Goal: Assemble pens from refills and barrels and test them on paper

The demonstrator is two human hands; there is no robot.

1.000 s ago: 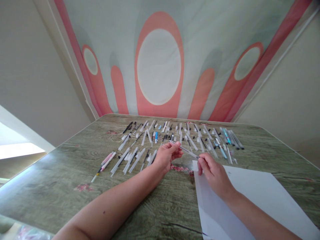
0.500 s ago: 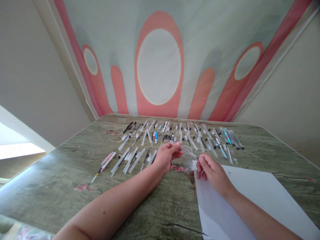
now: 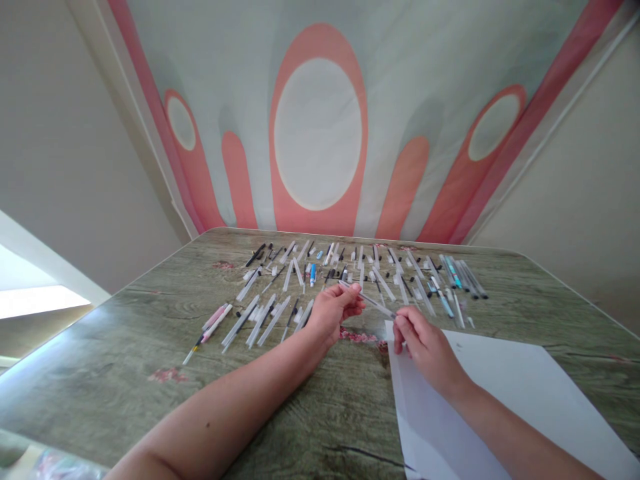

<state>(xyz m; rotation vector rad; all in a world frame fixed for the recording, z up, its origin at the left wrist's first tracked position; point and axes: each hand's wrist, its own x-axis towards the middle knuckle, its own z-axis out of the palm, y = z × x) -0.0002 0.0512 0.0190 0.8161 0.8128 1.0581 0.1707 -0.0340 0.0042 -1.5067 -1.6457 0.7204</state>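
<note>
Between my hands a slim translucent pen slants down to the right. My left hand pinches its upper left end between thumb and fingers. At the lower right end, my right hand closes on the dark tip with thumb and fingertips. Whether that tip is a cap or a plug is too small to tell. Beneath my right hand and forearm lies a white sheet of paper. Beyond my hands, clear pen barrels, caps and dark refills are spread in rows.
Assembled pens lie side by side at the right end of the rows. A pink pen with a yellow-tipped refill lies at the left. A blue pen part sits mid-row. The wood-patterned table meets a patterned curtain behind.
My right hand has shifted very slightly left and up, with its fingers drawn a little closer in on the pen's end. My left hand stays in place.
</note>
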